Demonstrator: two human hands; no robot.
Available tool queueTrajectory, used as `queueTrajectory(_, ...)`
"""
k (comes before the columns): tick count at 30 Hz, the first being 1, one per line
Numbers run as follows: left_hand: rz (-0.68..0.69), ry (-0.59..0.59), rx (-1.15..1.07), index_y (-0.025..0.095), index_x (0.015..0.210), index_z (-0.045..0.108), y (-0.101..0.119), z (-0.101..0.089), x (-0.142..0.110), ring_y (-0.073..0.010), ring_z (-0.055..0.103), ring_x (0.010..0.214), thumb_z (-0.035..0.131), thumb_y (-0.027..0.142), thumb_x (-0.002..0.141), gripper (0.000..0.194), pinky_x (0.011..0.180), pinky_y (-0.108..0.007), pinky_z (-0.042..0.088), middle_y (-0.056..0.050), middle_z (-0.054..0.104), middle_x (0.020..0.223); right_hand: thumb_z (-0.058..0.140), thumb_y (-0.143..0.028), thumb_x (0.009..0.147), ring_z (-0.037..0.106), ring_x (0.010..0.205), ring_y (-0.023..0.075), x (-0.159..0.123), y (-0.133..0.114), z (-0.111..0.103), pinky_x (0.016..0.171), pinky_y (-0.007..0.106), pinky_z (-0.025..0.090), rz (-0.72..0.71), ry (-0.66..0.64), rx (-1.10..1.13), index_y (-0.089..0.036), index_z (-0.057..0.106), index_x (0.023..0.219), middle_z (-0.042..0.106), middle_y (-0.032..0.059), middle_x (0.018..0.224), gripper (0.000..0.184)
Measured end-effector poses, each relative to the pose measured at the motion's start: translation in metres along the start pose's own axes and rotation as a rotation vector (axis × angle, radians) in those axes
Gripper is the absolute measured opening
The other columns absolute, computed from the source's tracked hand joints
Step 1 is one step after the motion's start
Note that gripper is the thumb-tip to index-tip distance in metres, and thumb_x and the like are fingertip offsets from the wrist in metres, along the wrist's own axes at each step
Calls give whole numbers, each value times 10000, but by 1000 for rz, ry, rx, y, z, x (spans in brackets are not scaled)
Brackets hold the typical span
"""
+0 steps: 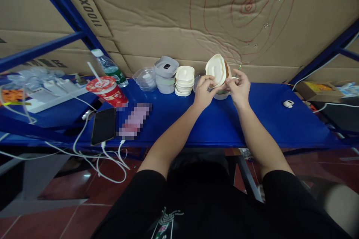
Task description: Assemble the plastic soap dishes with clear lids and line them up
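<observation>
A cream rounded-square plastic lid is tipped up above the blue table. Its hollow side faces left, and a brown part shows along its right edge. My left hand grips the lid's lower edge between thumb and fingers. My right hand is closed in a pinch at its lower right; what sits between those fingertips is too small to make out. Just beneath the hands, a container is partly hidden. To the left are a stack of cream lids and grey containers.
Clear plastic bowls stand left of the grey containers. Farther left are a red drink cup with a straw, a water bottle and two phones, one black, on white cables. A small white case lies at right. Cardboard walls the back.
</observation>
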State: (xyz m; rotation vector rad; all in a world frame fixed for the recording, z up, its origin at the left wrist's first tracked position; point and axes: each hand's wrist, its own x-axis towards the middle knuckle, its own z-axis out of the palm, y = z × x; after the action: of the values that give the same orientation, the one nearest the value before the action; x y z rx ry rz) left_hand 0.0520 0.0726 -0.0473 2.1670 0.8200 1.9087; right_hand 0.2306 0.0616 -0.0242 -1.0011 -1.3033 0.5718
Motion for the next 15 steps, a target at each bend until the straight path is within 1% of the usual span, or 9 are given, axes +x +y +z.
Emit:
queueTrajectory(2, -5, 7, -10, 232, 909, 657, 0, 0, 0, -249, 709, 1173, 834, 352, 962, 220, 1053, -452, 572, -79, 701, 1217, 718, -623, 900, 785, 726, 278, 0, -2, 0, 678, 468, 671, 19, -9, -42, -282, 571, 1483, 791, 39, 881, 692)
queueTrajectory(4, -21, 19, 4, 234, 906, 645, -1, 0, 1, -255, 707, 1176, 827, 374, 966, 237, 1056, -460, 566, -79, 700, 1220, 655, -577, 933, 789, 770, 286, 0, -8, -3, 705, 484, 674, 36, 15, -153, -267, 590, 1470, 791, 54, 911, 624)
queueTrajectory(6, -34, 43, 30, 237, 920, 639, -2, 0, 2, -261, 700, 1193, 805, 379, 983, 228, 1072, -469, 556, -83, 696, 1226, 636, -519, 929, 793, 848, 305, 0, -16, -8, 779, 517, 672, 45, 58, -369, -246, 637, 1425, 798, 73, 942, 567)
queueTrajectory(8, -38, 64, 46, 240, 933, 638, -2, -1, 2, -263, 694, 1206, 785, 378, 998, 212, 1089, -475, 546, -84, 693, 1229, 647, -482, 907, 789, 945, 340, 0, -24, -15, 878, 562, 649, 68, 89, -639, -233, 702, 1340, 810, 96, 966, 503)
queueTrajectory(10, -37, 72, 52, 243, 939, 641, -2, -2, 2, -259, 695, 1198, 786, 386, 998, 212, 1095, -474, 544, -81, 697, 1226, 666, -468, 885, 777, 1025, 382, 0, -28, -21, 950, 595, 612, 104, 82, -864, -222, 748, 1257, 823, 124, 992, 453)
queueTrajectory(11, -34, 70, 53, 244, 939, 644, -1, -2, 2, -257, 697, 1190, 794, 394, 992, 219, 1094, -472, 546, -79, 701, 1222, 671, -464, 878, 770, 1055, 400, 0, -29, -23, 967, 600, 597, 121, 66, -937, -217, 758, 1241, 829, 139, 1011, 448)
queueTrajectory(13, -29, 69, 57, 245, 939, 648, 1, -3, 2, -256, 702, 1178, 809, 410, 982, 235, 1089, -469, 552, -76, 708, 1212, 669, -462, 873, 758, 1100, 419, 1, -28, -25, 974, 589, 582, 138, 26, -1001, -205, 758, 1261, 834, 162, 1059, 474)
queueTrajectory(15, -26, 72, 67, 247, 943, 650, 2, -3, 2, -255, 703, 1173, 808, 419, 984, 237, 1087, -471, 555, -76, 712, 1205, 659, -476, 882, 751, 1119, 420, 1, -24, -25, 964, 565, 576, 132, -4, -1001, -196, 742, 1315, 836, 168, 1079, 522)
